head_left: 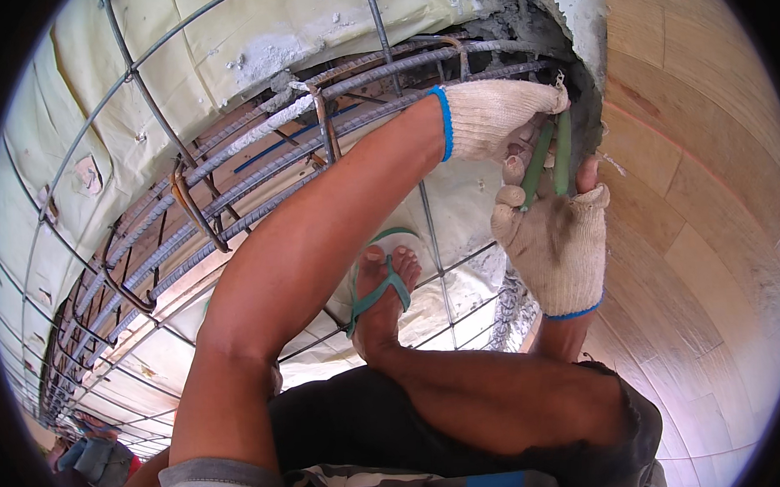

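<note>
My right hand, in a knitted off-white work glove with a blue cuff, is closed round a pair of pliers with green handles. The handles stand slightly apart, their ends toward my right palm; the jaws are hidden in the shadowed gap by the concrete. My left hand, in a matching glove, reaches across from the left with curled fingers beside the handles. What those fingers grip is hidden. Just past them, ribbed steel bars run into the rough grey concrete.
Curved rebar with stirrups sweeps down the left, over pale sheeting crossed by thin mesh bars. My foot in a green-strapped flip-flop rests on the sheeting. Wooden planking lies at the right. Another person's clothing shows at lower left.
</note>
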A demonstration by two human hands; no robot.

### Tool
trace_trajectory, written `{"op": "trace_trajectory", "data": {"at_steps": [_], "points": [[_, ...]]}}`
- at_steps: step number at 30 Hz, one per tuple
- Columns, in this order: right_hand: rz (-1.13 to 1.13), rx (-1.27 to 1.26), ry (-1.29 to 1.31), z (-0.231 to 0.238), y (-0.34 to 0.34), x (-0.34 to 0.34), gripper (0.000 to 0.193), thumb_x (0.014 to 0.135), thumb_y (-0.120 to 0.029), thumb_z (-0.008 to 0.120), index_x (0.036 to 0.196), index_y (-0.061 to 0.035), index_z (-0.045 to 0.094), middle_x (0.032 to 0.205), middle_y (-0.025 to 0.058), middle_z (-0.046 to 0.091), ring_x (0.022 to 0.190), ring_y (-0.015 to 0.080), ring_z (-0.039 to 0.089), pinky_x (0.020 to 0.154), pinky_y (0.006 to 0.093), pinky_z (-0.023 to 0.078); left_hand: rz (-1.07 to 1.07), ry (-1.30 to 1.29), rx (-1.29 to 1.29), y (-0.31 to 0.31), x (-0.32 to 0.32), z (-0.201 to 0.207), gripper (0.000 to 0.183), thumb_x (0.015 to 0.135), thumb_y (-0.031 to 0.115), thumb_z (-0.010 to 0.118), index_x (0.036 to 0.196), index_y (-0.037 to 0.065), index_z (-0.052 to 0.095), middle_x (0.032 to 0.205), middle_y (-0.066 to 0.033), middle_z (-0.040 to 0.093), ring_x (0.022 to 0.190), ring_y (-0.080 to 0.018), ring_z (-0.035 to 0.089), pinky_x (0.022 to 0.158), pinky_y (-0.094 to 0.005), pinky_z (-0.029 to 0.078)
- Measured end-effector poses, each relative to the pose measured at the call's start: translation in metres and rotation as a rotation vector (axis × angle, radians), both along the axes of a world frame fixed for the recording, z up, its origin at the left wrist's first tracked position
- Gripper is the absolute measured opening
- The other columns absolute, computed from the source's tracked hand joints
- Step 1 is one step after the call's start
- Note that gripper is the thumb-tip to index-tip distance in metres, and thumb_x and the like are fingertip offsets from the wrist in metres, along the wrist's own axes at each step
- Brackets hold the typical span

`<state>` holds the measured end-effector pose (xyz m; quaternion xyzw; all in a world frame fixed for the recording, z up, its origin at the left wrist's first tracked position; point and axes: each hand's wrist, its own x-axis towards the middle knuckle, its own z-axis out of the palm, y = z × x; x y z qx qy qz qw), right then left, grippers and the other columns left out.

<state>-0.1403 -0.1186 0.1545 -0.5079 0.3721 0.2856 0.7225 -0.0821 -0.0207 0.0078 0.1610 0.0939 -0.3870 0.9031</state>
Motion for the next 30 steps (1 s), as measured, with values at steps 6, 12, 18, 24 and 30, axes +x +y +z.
{"op": "trace_trajectory", "data": {"at_steps": [6, 12, 18, 24, 30], "points": [[0.082, -0.13, 0.062, 0.012, 0.004, 0.018, 0.053, 0.104, -0.054, 0.063, 0.132, -0.009, 0.06, 0.111, 0.0073, 0.064, 0.088, 0.0194, 0.06, 0.08, 0.0359, 0.053, -0.046, -0.113, 0.071, 0.007, 0.006, 0.012, 0.03, 0.104, 0.036, 0.061, 0.103, 0.007, 0.069, 0.094, -0.009, 0.069, 0.078, -0.0198, 0.062, 0.063, -0.0384, 0.048], [-0.023, 0.224, 0.166, -0.011, -0.004, 0.022, 0.038, 0.104, -0.04, 0.061, 0.121, -0.0062, 0.058, 0.093, 0.0006, 0.051, 0.076, 0.0129, 0.047, 0.062, 0.0286, 0.04, -0.063, -0.128, 0.236, 0.014, 0.009, 0.02, 0.031, 0.102, 0.038, 0.063, 0.098, 0.008, 0.07, 0.09, -0.0043, 0.067, 0.074, -0.017, 0.059, 0.064, -0.0373, 0.047], [-0.288, 0.679, -0.076, -0.045, 0.002, -0.002, 0.045, 0.092, -0.034, 0.072, 0.121, -0.0064, 0.052, 0.087, -0.0022, 0.04, 0.071, 0.0108, 0.041, 0.057, 0.0273, 0.036, 0.013, 0.025, 0.036, 0.013, 0.003, 0.014, 0.031, 0.099, 0.037, 0.07, 0.107, 0.007, 0.071, 0.094, -0.0015, 0.066, 0.07, -0.0123, 0.055, 0.058, -0.0333, 0.049], [-0.398, 1.012, -0.099, -0.074, -0.009, -0.016, 0.056, 0.085, -0.027, 0.079, 0.129, -0.0063, 0.051, 0.09, -0.0004, 0.042, 0.075, 0.0123, 0.045, 0.063, 0.031, 0.041, -0.083, 0.142, -0.131, -0.01, 0.005, -0.007, 0.021, 0.103, 0.024, 0.07, 0.11, 0.004, 0.067, 0.088, -0.0087, 0.065, 0.067, -0.018, 0.063, 0.063, -0.0381, 0.06], [-0.067, 0.282, 0.065, -0.012, -0.015, 0.009, 0.045, 0.103, -0.025, 0.059, 0.14, 0.0007, 0.055, 0.13, 0.0184, 0.066, 0.106, 0.0299, 0.067, 0.093, 0.0431, 0.058, -0.071, 0.069, -0.151, -0.031, 0.006, -0.026, 0.022, 0.102, 0.025, 0.072, 0.104, 0.003, 0.074, 0.093, -0.0106, 0.073, 0.072, -0.0194, 0.066, 0.062, -0.0368, 0.059]]}}
